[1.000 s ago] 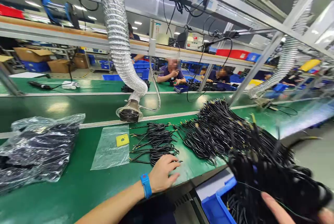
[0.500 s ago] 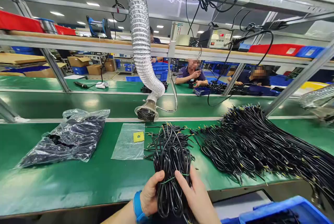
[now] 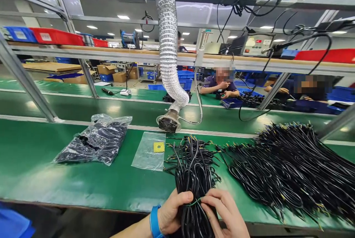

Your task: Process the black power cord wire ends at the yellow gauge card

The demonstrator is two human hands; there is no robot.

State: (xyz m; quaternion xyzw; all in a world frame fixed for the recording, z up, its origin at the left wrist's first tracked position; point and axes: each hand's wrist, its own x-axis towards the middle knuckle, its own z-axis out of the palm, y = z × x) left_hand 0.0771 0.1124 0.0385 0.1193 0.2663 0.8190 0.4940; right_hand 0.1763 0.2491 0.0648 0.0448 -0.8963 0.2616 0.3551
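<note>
A coiled bundle of black cables (image 3: 194,179) stands at the table's front edge, bound round its middle by a thin green tie (image 3: 194,202). My left hand (image 3: 173,208), with a blue band at the wrist, is wrapped round the bundle's left side, its thumb lying by the tie. My right hand (image 3: 223,210) is closed at the bundle's right side, its fingertips pinching at the green tie. Parts of the fingers behind the cables are hidden. Loose cables with stripped ends (image 3: 198,145) lie just beyond the bundle.
A large heap of black cables (image 3: 291,171) covers the table's right. Left lie a clear bag of black parts (image 3: 97,140) and a flat plastic bag (image 3: 146,155) with a yellow square (image 3: 159,147). A silver duct (image 3: 168,42) hangs ahead. Co-workers (image 3: 222,82) sit across.
The view has swung left, so the scene sits further right. My right fingers have moved from lying along the bundle to pinching at the green tie. My left hand keeps its grip.
</note>
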